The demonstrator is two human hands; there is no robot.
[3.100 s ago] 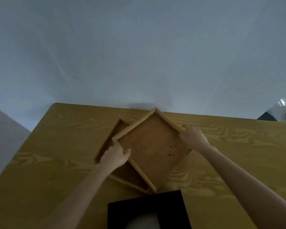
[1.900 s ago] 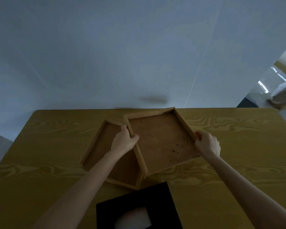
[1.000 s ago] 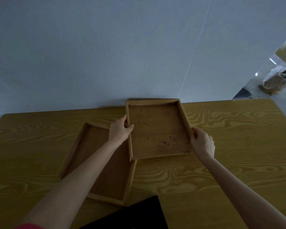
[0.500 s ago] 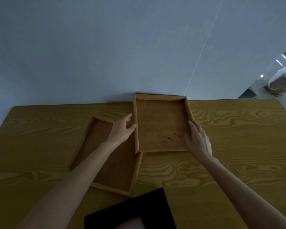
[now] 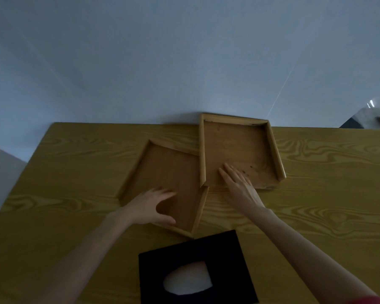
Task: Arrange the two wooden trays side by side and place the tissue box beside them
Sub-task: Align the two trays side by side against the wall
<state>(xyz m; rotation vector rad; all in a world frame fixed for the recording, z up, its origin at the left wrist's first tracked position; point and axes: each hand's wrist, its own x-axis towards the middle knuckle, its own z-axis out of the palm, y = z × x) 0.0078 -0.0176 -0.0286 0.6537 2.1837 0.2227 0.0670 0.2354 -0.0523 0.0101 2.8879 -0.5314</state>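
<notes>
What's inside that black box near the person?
Through the opening in the black box a white tissue shows. The rest of the inside is hidden by its dark top.

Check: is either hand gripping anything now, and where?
Nothing gripped. Left hand is open over the left tray; right hand lies flat on the right tray near edge.

Two wooden trays on desk (image 5: 75,172); right tray (image 5: 239,150) at far edge, left tray (image 5: 169,167) nearer, turned askew, corners touching; left hand (image 5: 149,207) curled over left tray near rim; right hand (image 5: 239,189) flat, fingers spread, on right tray floor; black tissue box (image 5: 195,249) nearest, apart.
</notes>
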